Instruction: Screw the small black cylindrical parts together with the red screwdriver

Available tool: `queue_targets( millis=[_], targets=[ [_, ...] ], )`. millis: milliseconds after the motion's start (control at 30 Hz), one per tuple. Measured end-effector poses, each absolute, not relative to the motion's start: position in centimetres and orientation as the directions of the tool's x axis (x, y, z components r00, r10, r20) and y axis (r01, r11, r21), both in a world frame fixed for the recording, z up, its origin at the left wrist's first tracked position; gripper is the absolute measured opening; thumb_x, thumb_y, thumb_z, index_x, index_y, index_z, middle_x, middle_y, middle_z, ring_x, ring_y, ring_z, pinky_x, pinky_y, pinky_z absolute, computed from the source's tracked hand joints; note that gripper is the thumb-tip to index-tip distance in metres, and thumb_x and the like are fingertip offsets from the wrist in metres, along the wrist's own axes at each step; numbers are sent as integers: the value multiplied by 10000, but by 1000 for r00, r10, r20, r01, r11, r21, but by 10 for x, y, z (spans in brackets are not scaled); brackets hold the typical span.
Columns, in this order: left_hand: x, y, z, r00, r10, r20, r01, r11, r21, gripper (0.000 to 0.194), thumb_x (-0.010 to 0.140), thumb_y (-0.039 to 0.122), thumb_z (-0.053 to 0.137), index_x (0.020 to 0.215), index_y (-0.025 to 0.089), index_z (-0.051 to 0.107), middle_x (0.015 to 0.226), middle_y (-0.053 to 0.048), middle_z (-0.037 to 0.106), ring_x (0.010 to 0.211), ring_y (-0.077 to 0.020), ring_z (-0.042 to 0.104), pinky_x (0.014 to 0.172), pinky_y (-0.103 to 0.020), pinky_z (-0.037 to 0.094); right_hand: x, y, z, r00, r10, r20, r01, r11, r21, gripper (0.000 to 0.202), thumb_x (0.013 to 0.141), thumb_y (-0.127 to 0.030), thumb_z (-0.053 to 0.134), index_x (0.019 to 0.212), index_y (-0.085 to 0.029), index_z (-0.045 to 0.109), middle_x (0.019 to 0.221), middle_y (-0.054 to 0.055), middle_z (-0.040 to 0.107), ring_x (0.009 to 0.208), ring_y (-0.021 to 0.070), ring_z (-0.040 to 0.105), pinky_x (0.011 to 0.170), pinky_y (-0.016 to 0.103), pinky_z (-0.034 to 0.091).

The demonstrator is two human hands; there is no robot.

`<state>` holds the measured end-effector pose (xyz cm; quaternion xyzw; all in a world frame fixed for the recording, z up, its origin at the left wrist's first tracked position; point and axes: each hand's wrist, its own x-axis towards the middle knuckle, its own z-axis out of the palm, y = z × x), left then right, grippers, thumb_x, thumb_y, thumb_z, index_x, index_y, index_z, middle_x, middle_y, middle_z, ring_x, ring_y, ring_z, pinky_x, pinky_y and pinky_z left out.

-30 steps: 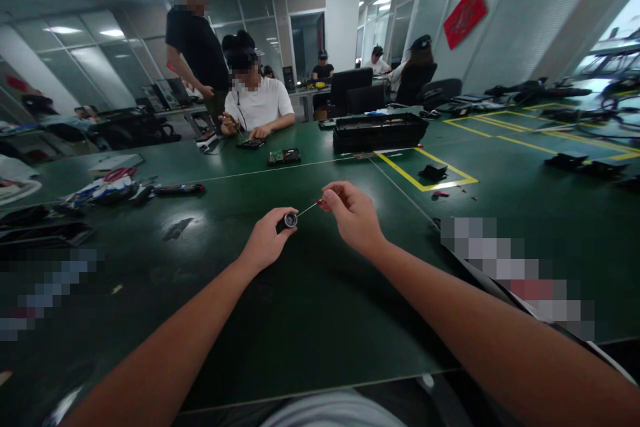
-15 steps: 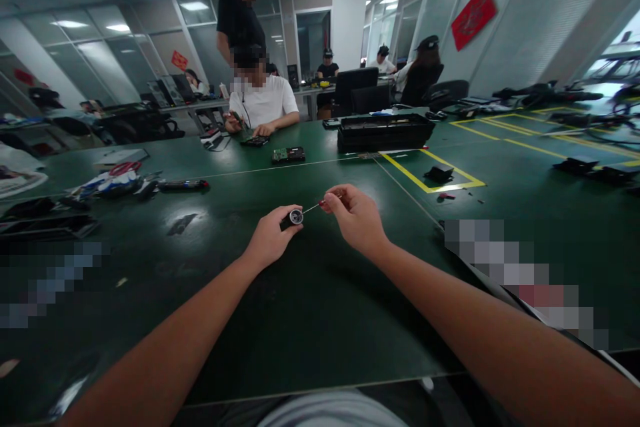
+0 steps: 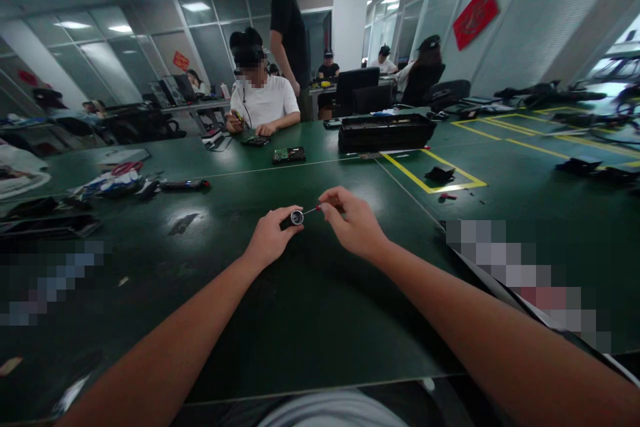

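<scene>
Both hands at mid-view, held just above the near half of the green worktop [image 3: 310,327], the near edge lying close to your body. Your left hand [image 3: 267,240] gripped a small black cylinder [image 3: 295,219], thumb below and fingers above, so that its pale-ringed end stood out past the fingertips; probably held that way to keep that end uncovered and steady. Your right hand [image 3: 354,223] was closed in a fine pinch on the red end of a thin tool [image 3: 311,210], a grip that likely favoured small, light control over force. Ringed end of the cylinder faced back toward you and a little to the right; its long axis ran away from that end, leftward into your left hand, though foreshortening and your fingers hid its full length. The tool's shaft lay nearly level, sloping slightly down to the left from your right fingertips to the ring's right side; whether the tip touched, went in or passed behind, could not tell. Bare worktop around your wrists seemed to leave both forearms free. Farther off, well apart from your hands: a circuit board [image 3: 289,155], a long black tray [image 3: 387,133], and a black part [image 3: 440,175] inside a yellow outline [image 3: 457,187].
</scene>
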<state>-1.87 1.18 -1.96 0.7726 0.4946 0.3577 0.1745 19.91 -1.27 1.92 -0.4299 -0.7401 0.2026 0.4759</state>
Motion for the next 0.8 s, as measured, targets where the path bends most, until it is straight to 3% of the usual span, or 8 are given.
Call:
queue_targets(
  millis=[200,400,600,733,800],
  targets=[
    [-14,8,-14,273,893,359,652,-446,614,380,875,222,734,1244,297,686,1229,-37,697,1177,-268,622,1128,-505,405,195,-15,20,-139,843,520,560,500,-660,317,1004,-448,487,925,-209,680,702,12,667,612,162,593,604,304,396],
    [-10,3,-10,299,898,323,686,-437,582,378,891,225,709,1261,294,674,1249,-49,686,1198,-275,599,1158,-552,358,194,-18,19,-166,818,551,586,532,-611,312,999,-283,424,1243,-178,587,840,47,698,722,192,628,686,327,428],
    [-12,2,-11,301,896,328,694,-441,569,383,898,236,710,1273,300,667,1247,-41,687,1172,-274,602,1173,-576,327,195,-17,23,-144,848,510,595,486,-640,308,1034,-392,386,1044,-206,632,791,39,688,656,185,601,628,324,387],
    [-12,3,-12,296,898,325,692,-436,575,380,899,233,712,1267,312,669,1255,-31,684,1182,-271,599,1175,-581,319,194,-16,22,-120,862,493,534,475,-700,257,1005,-293,399,1199,-190,532,821,37,674,668,189,598,647,332,406],
    [-13,4,-12,278,900,336,690,-430,582,379,899,237,713,1267,316,670,1246,-34,686,1184,-269,604,1167,-567,335,195,-15,20,-111,861,496,473,485,-735,229,988,-272,415,1183,-192,503,853,40,657,723,195,605,665,332,423]
  ],
)
